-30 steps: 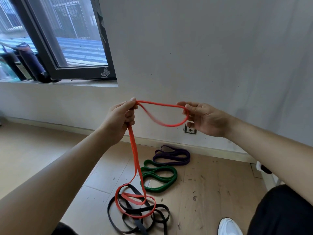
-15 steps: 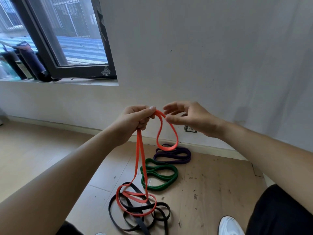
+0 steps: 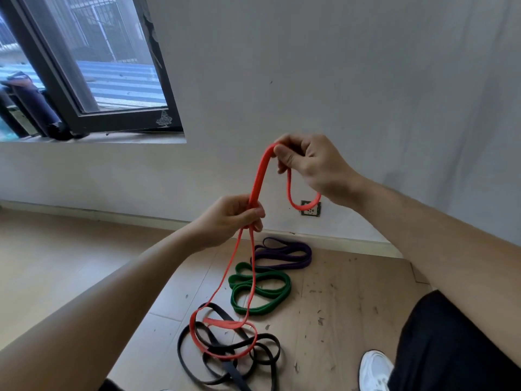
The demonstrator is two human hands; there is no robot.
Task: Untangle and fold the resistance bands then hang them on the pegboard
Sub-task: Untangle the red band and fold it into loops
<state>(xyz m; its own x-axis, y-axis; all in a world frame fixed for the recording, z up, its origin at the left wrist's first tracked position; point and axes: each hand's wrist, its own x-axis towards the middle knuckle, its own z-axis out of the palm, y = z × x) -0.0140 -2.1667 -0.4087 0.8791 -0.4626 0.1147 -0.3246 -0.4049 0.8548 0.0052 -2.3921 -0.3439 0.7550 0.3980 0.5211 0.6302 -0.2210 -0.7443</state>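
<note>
Rising since earlier, right hand is pinching the red band; left hand is gripping it lower.

One head-worn wide-angle view looks forward and down, near both raised forearms, toward the wall.

Grey wall, window, seemingly wooden floor.

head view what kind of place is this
Probably a plain room in a home: a bare grey wall with a wall socket low down, a dark-framed window, and a wood-look floor where a green band and a purple band lie.
</note>
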